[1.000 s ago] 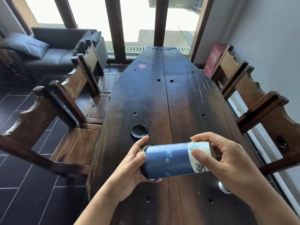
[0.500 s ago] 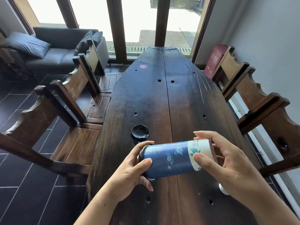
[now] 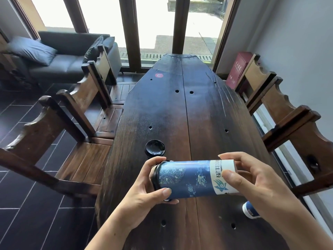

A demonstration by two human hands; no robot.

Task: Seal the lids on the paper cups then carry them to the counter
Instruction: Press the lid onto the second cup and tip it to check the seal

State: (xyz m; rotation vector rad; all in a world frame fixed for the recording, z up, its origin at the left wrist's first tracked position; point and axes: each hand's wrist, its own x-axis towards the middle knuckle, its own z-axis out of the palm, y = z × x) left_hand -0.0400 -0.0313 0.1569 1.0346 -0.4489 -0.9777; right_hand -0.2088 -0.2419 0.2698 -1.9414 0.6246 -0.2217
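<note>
A tall blue paper cup [image 3: 191, 178] with a white band lies sideways in the air above the dark wooden table [image 3: 180, 114]. My left hand [image 3: 144, 188] grips its left end, where a black lid [image 3: 155, 177] sits on the rim. My right hand [image 3: 252, 181] holds the white base end between thumb and fingers. A second cup with a black lid [image 3: 155, 149] stands on the table just beyond the held one. Another blue and white cup [image 3: 249, 210] shows partly under my right wrist, mostly hidden.
Wooden chairs [image 3: 59, 127] line the table's left side and more chairs [image 3: 292, 123] the right. A dark sofa [image 3: 63, 56] stands at the back left by tall windows. A red box [image 3: 237, 69] leans near the far right chair. Dark tiled floor lies left.
The sideways cup has been turned about its axis between both hands, showing a different part of its pattern. My left thumb has moved over the lid rim. The cups on the table have not moved.
</note>
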